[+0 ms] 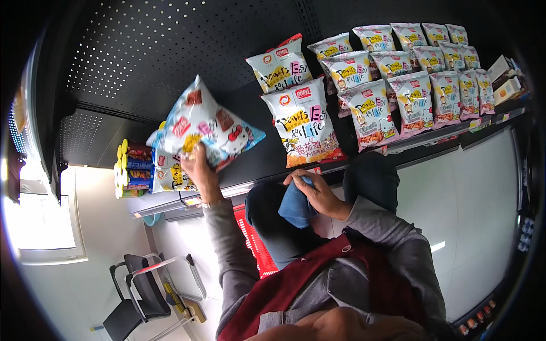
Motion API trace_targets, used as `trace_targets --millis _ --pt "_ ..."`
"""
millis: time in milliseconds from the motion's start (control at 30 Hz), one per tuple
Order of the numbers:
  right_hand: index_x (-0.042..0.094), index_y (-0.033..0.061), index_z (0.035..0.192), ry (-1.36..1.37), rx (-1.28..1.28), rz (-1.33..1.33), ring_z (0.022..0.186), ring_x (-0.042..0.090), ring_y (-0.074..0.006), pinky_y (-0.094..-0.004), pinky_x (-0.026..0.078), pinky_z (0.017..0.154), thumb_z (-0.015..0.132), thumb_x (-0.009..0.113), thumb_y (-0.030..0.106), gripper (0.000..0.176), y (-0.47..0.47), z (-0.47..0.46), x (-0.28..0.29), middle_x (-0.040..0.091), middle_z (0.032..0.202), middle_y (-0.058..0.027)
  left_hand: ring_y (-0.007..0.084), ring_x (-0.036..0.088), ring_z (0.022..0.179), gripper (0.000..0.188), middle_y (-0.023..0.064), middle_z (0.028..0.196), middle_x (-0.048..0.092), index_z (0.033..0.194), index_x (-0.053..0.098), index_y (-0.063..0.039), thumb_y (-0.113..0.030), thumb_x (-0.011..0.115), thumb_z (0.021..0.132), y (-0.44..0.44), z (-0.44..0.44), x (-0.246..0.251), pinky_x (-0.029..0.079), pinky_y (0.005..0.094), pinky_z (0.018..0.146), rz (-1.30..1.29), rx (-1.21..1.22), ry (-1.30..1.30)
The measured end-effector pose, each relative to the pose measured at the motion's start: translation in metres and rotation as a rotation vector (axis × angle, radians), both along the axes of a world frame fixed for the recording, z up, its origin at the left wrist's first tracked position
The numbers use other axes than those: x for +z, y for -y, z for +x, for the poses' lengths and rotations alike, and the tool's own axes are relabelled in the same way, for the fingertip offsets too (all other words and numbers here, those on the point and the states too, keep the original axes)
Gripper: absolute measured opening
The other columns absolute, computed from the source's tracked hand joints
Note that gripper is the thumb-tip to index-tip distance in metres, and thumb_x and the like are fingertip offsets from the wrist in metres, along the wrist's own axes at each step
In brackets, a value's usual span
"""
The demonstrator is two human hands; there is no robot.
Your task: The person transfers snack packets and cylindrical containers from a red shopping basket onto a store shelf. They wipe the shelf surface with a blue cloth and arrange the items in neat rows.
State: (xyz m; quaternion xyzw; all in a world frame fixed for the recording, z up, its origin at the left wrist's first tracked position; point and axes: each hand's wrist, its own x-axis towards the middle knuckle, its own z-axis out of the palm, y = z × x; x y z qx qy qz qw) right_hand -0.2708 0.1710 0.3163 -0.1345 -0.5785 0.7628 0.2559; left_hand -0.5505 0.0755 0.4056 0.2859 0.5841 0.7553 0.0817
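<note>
My left hand grips the lower edge of a white and blue snack bag, tilted above the shelf at the left. Partly behind it, another snack bag stands beside stacked canisters with yellow lids. My right hand is closed around a blue cloth in front of the shelf edge, over my knees. Just beyond it stands a large white and red snack bag, with a similar one behind. To the right, smaller pink and white snack bags stand in rows.
A black perforated panel backs the shelf, whose front edge carries price tags. Below is a red plastic basket beside my leg. A black chair stands at the lower left. Small boxes sit at the shelf's right end.
</note>
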Motion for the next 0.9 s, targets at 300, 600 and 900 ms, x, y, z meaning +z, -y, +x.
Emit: trace_targets --millis 300,600,900 --pt "0.065 0.0025 0.106 0.058 0.077 0.028 0.08 0.046 -0.0051 -0.0226 0.041 0.078 0.11 0.05 0.026 0.028 -0.004 -0.004 0.005 0.064 0.103 0.0014 0.0166 0.066 0.101 0.046 0.0106 0.122 0.066 0.134 0.052 0.006 -0.023 0.065 0.102 -0.092 -0.119 -0.073 0.054 0.0332 0.09 -0.118 -0.212 0.119" --pt "0.066 0.0019 0.103 0.044 0.038 -0.009 0.093 0.061 -0.0172 -0.031 0.046 0.089 0.109 0.051 0.028 0.031 -0.001 -0.006 0.009 0.065 0.093 -0.0081 0.0152 0.065 0.101 0.05 0.01 0.121 0.065 0.137 0.05 0.004 -0.03 0.064 0.103 -0.106 -0.121 -0.113 0.054 0.0324 0.09 -0.128 -0.129 -0.021" --pt "0.069 0.0041 0.106 0.039 -0.009 0.087 0.101 0.063 -0.0144 -0.0311 0.047 0.094 0.106 0.054 0.023 0.024 0.002 -0.01 -0.001 0.069 0.1 -0.0058 0.0223 0.057 0.117 0.045 0.0171 0.133 0.057 0.137 0.046 0.007 -0.021 0.061 0.104 -0.079 -0.087 -0.104 0.047 0.0351 0.101 -0.262 0.162 -0.199"
